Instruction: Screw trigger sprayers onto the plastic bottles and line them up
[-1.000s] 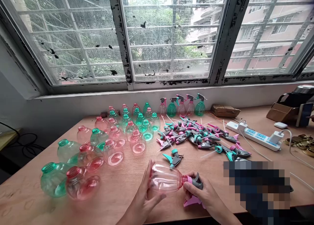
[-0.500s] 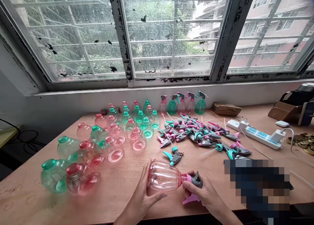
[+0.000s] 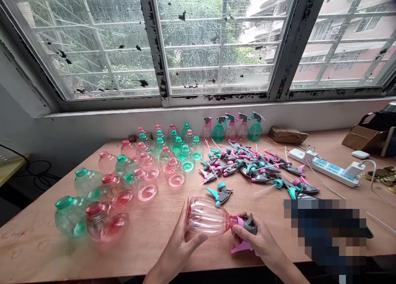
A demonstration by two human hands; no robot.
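Note:
A clear pink spray bottle lies sideways in the air close to the table's front edge, its neck toward the right. My left hand is wrapped around its base end, with the thumb along the near side. On the neck sits a pink and grey trigger spray head, and my right hand closes its fingers on the collar. The pink trigger hangs below my right fingers. Just beyond the bottle a teal and grey spray head rests on the table. How far the collar is threaded I cannot tell.
Several open pink and green bottles stand at left. A pile of spray heads lies mid-table, with finished-looking spray bottles by the wall. A white power strip with cables and a blurred patch are at right.
The view has shifted slightly. The bottle's base end tips up a little, while both hands keep their hold on the bottle and spray head.

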